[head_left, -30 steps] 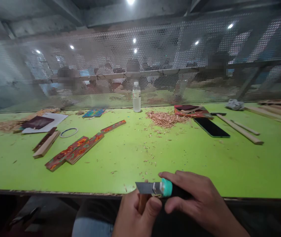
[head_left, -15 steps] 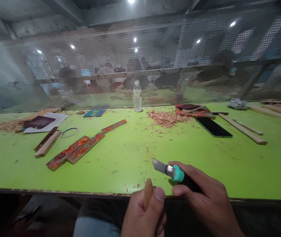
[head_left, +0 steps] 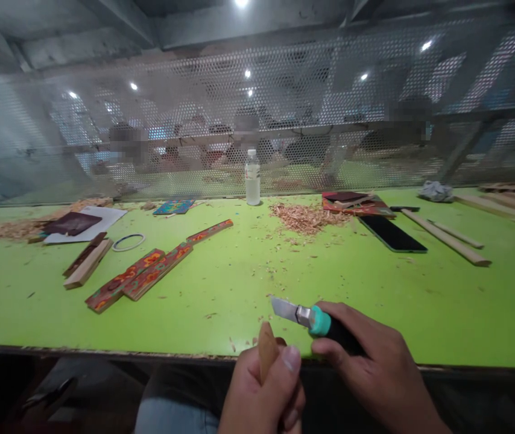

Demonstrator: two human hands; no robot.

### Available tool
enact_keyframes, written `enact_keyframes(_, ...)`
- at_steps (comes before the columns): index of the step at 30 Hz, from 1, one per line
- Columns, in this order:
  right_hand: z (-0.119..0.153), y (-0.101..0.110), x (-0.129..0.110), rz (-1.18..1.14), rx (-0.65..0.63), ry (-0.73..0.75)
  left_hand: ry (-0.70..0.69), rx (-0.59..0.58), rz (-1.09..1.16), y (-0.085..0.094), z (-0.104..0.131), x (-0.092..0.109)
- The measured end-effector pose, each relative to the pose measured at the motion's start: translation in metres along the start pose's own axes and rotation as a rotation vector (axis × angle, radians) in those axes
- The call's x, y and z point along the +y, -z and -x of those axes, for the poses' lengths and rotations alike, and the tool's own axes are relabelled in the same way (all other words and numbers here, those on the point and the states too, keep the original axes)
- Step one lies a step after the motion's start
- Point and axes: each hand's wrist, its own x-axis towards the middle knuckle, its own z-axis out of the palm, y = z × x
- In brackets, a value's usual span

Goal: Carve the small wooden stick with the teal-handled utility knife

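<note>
Low in the middle, my left hand [head_left: 266, 389] is closed around a piece of wood [head_left: 266, 349]; its tapered tip points up and away from me, and the rest is hidden in the fist. My right hand [head_left: 370, 361] grips the black and teal handle of a utility knife [head_left: 321, 320]. The knife's wide metal blade [head_left: 283, 309] is out, pointing left. It hangs just beyond the wood's tip, apart from it. Both hands are at the near edge of the green table [head_left: 185, 331].
Painted wood strips [head_left: 149, 271], a plain wood block [head_left: 88, 265] and a tape ring [head_left: 128, 242] lie left. Shavings [head_left: 303, 218] and a water bottle [head_left: 252, 181] are farther back. A phone [head_left: 393, 233] and a wooden-handled tool [head_left: 450, 238] lie right. A perforated screen [head_left: 284, 108] stands behind.
My right hand has shifted the knife slightly left and down, and the blade has turned a little. The wood's tip in my left hand has moved slightly left and up.
</note>
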Motion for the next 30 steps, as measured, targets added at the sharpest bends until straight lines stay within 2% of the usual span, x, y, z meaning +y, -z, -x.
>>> enact_keyframes(5, -0.0015, 0.0014, -0.0015, 0.02, -0.05, 0.013, -0.061, -0.053, 0.159, -0.0034, 0.0015, 0.0018)
enact_keyframes(8, -0.0016, 0.0022, -0.0025, 0.023, -0.032, -0.01, -0.079, -0.076, 0.27, -0.0026, 0.0022, 0.0017)
enact_keyframes(14, -0.0015, 0.0011, -0.0043, 0.017, 0.003, -0.049, -0.129, -0.156, 0.341, 0.0016, 0.0034, 0.0009)
enact_keyframes(19, -0.0007, 0.0011, -0.003, 0.034, 0.006, -0.037, -0.128, -0.027, 0.291, -0.0001, 0.0057, 0.0024)
enact_keyframes(24, 0.0011, -0.0004, 0.0009, 0.046, -0.026, 0.005, -0.23, 0.127, 0.072, -0.0041, 0.0085, 0.0051)
enact_keyframes(30, 0.0027, 0.0001, 0.0046, -0.007, -0.102, 0.085, -0.269, 0.222, -0.099, 0.0012, 0.0078, -0.0031)
